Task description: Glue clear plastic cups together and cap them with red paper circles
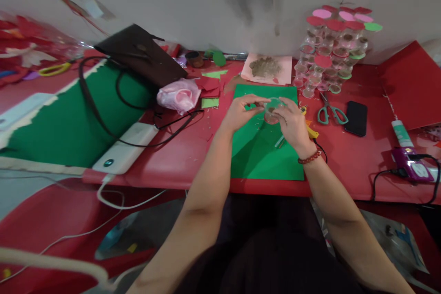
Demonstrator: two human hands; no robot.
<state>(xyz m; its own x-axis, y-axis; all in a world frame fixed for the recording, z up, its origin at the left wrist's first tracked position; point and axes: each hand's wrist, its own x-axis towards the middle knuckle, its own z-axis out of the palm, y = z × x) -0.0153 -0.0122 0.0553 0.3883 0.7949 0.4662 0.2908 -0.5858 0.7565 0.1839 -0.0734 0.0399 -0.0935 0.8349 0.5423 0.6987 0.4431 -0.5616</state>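
Note:
Above a green sheet (265, 163) on the red table, both hands hold a small clear plastic cup-like piece (271, 117) with a greenish round top. My left hand (246, 109) grips its left edge between thumb and fingers. My right hand (291, 121), with a red bead bracelet at the wrist, closes on its right side. Partly hidden behind my right hand lies a yellow tool (313, 132) with a black cord. A thin clear stick-like thing (279, 142) is below the cup-like piece.
At the back right stands a stack of clear plastic pieces topped with coloured discs (325, 50). Near it lie scissors (331, 112) and a phone (356, 118). To the left are a pink cloth bundle (179, 95), a dark bag (141, 55) and a white power bank (126, 149).

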